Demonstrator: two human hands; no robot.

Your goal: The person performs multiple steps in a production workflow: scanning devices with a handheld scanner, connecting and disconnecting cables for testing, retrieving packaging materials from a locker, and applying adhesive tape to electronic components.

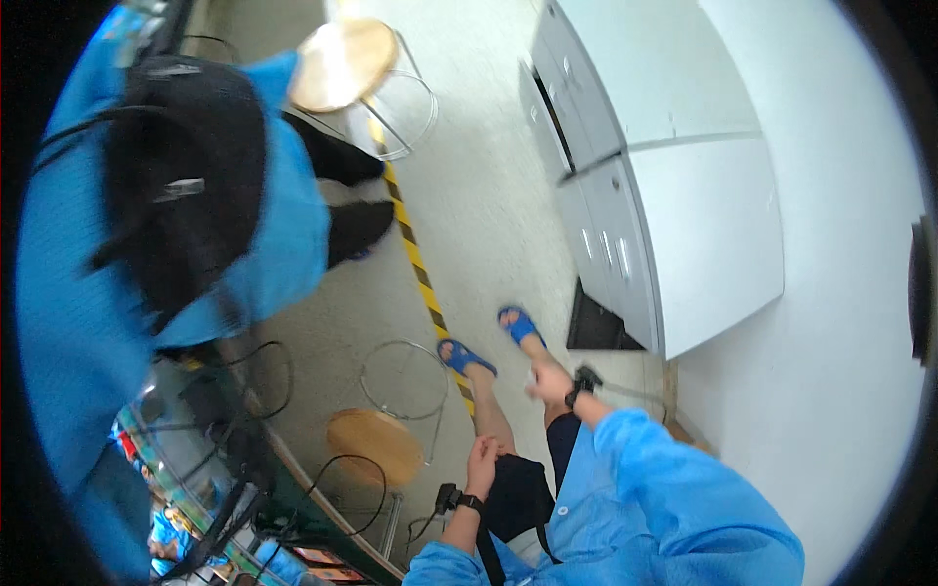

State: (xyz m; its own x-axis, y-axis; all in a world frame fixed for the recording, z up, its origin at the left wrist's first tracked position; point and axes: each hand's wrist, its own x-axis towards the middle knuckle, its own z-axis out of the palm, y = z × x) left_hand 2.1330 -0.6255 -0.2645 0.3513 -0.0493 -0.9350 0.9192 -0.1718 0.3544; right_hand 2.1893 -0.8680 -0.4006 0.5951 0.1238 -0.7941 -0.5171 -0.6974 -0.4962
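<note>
My left hand (484, 459) hangs in front of my dark shorts (518, 488), its fingers loosely bent and apart, with nothing seen in them. To its right, my right hand (550, 381) is held out above my lower leg; motion smears its fingers, and no object shows there. Each wrist wears a dark strap with a small black device, a left one (459, 499) and a right one (583, 387). Both hands are away from the furniture. Blue sandals (469, 358) are on my feet, on the pale floor.
A round wooden stool (376, 446) stands left of my legs, another stool (344, 63) farther ahead. Yellow-black tape (415, 259) runs along the floor. Grey cabinets (699, 234) line the right wall. A person in blue (293, 225) bends at the left, beside a cable-strewn bench (322, 503).
</note>
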